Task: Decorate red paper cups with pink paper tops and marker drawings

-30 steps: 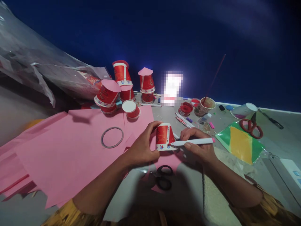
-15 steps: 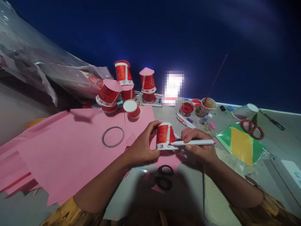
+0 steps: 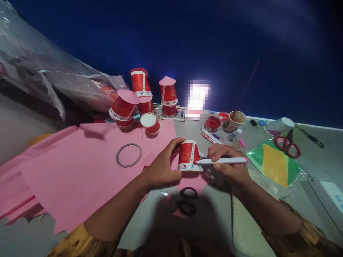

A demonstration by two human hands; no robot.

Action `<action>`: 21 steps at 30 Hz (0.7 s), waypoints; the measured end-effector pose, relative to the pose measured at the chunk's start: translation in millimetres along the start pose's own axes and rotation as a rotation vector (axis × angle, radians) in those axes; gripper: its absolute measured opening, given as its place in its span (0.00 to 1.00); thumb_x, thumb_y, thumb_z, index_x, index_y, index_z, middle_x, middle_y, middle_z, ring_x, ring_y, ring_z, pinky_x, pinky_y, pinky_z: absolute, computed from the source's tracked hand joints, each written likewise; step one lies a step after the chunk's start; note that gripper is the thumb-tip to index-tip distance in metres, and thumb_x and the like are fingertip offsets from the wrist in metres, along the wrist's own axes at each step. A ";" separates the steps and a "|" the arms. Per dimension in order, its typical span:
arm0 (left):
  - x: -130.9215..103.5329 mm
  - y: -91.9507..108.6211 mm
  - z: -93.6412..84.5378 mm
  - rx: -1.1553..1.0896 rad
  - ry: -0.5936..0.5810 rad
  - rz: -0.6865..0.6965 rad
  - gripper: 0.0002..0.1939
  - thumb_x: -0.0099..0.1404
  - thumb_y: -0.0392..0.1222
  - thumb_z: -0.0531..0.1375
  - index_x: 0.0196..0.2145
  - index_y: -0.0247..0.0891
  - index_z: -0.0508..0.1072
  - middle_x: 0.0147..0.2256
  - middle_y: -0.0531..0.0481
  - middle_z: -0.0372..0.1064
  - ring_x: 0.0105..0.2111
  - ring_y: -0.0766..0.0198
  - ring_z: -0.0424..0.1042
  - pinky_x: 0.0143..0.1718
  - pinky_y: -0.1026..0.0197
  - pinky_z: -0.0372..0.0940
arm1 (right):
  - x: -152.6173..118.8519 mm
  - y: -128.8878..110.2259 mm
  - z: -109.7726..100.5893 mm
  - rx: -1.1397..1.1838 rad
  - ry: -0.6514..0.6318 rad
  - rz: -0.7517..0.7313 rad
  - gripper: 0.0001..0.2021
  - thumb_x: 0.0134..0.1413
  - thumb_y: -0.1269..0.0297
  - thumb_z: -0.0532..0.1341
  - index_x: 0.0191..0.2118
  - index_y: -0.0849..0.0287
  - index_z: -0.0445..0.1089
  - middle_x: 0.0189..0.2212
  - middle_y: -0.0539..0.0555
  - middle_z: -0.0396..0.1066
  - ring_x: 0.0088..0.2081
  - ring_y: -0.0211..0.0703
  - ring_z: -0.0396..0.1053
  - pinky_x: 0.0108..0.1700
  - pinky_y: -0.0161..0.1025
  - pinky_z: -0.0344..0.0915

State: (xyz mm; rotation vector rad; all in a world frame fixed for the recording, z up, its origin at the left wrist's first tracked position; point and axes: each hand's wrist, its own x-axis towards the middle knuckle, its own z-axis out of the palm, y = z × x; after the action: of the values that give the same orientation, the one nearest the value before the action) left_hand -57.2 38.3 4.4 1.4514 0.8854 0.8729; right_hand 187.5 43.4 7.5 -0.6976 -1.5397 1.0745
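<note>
An upside-down red paper cup (image 3: 187, 153) with a white base and a patterned white rim is held by my left hand (image 3: 164, 164), thumb low and fingers near its top. My right hand (image 3: 230, 164) is closed around a white marker (image 3: 227, 161) with a pink end. Its tip points left at the cup's right side, just above the rim; whether it touches is too small to tell. Black-handled scissors (image 3: 187, 200) lie below the cup, beside pink paper scraps.
Pink paper sheets (image 3: 80, 171) with a grey ring (image 3: 117, 157) spread to the left. Stacked red cups (image 3: 169, 93) stand behind. A paint jar (image 3: 212, 124), a brush cup (image 3: 234, 122), loose markers (image 3: 210, 137) and red-handled scissors (image 3: 294, 151) are at the right.
The marker and my right hand have moved slightly right and up from the cup's rim. The cup has turned a little in my left hand.
</note>
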 end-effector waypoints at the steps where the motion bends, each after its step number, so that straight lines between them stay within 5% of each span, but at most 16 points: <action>1: 0.0 0.0 -0.4 0.007 -0.001 0.002 0.44 0.51 0.29 0.71 0.63 0.44 0.62 0.66 0.40 0.64 0.68 0.43 0.65 0.71 0.41 0.60 | 0.8 -0.4 -0.2 -0.002 -0.009 -0.003 0.06 0.57 0.59 0.73 0.33 0.52 0.78 0.27 0.52 0.76 0.31 0.46 0.72 0.35 0.44 0.69; 21: 2.0 4.2 -8.6 -0.223 -0.145 -0.137 0.43 0.47 0.40 0.77 0.60 0.43 0.68 0.60 0.40 0.70 0.64 0.39 0.69 0.67 0.39 0.62 | 9.5 -13.1 -2.6 -0.032 -0.182 -0.068 0.04 0.57 0.68 0.73 0.36 0.51 0.83 0.28 0.53 0.81 0.32 0.46 0.77 0.36 0.45 0.74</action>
State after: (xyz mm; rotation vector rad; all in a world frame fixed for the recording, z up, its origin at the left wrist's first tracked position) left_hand -63.8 43.6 9.1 1.2294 0.7442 0.7301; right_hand 189.0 46.9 23.4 -0.5767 -1.7274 1.0880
